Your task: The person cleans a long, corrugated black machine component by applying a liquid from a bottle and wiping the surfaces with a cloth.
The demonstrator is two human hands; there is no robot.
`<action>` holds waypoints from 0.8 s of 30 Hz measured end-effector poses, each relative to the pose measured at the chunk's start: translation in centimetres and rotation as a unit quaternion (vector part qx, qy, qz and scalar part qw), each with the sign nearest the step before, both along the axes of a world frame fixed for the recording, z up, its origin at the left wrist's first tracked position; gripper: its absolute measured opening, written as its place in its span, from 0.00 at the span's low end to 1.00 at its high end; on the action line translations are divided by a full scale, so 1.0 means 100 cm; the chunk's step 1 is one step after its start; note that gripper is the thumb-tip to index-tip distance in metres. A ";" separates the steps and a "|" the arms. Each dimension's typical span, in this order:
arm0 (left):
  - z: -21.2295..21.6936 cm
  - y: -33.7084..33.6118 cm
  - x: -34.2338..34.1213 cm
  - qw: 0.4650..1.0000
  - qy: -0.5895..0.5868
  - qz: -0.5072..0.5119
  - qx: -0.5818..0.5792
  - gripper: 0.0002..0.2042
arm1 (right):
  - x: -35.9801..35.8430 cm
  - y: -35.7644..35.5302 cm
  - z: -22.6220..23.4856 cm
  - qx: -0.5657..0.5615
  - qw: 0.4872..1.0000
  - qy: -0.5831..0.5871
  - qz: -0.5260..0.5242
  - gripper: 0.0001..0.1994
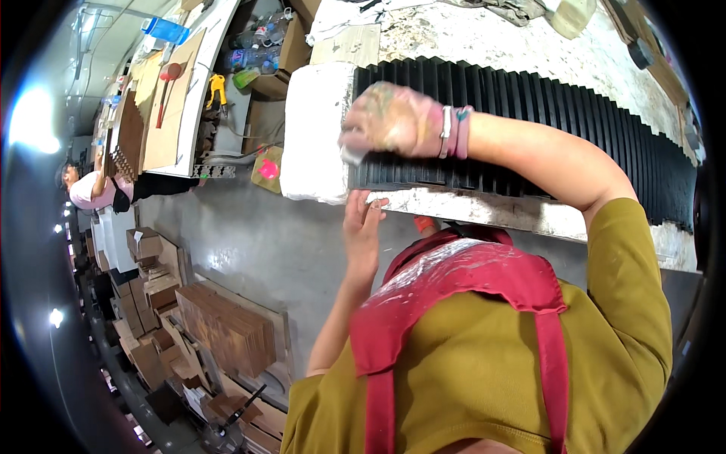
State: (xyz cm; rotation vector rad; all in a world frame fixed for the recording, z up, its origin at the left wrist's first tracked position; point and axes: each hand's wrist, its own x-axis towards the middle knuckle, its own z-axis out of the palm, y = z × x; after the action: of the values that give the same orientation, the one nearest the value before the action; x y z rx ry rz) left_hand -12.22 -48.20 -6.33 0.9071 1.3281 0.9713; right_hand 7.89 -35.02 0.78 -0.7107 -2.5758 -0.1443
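Observation:
A long row of black ridged pieces (pixel 529 98) lies across the worktable, packed tightly side by side. At its left end is a white, soft-edged block (pixel 318 132). My right hand (pixel 393 121), in a stained pinkish glove, is closed over that end of the row where it meets the block. A small pale edge shows under its fingers, too blurred to name. My left hand (pixel 363 219) is bare and rests at the table's near edge, just below the row's left corner. Its fingers are stretched out and hold nothing visible.
A neighbouring table (pixel 178 113) at the left carries a red mallet (pixel 164 91) and a blue bottle (pixel 165 30). Yellow-handled pliers (pixel 218 92) hang at its side. Flat cardboard (pixel 227 329) is stacked lower left. Another person (pixel 98 189) works at far left.

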 end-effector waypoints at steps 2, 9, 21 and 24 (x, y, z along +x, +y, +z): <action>-0.002 -0.002 0.002 1.000 0.007 0.010 0.004 0.22 | 0.009 0.005 0.002 0.086 0.996 0.009 -0.028 0.16; -0.002 -0.002 0.002 0.999 0.035 -0.007 0.007 0.20 | -0.006 -0.010 0.000 -0.042 0.996 0.004 0.075 0.06; 0.004 -0.001 0.002 0.999 0.050 0.010 0.007 0.17 | 0.080 0.100 -0.004 -0.084 0.972 0.000 -0.220 0.21; -0.001 -0.005 0.003 0.999 0.045 -0.003 0.016 0.18 | 0.081 0.089 -0.013 -0.114 0.972 0.093 -0.182 0.22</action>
State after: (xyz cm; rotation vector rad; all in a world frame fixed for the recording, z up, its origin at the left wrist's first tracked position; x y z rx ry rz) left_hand -11.96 -48.68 -6.45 0.9886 1.3882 0.9590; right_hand 16.01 -26.16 -0.53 -1.2193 -2.2826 0.1012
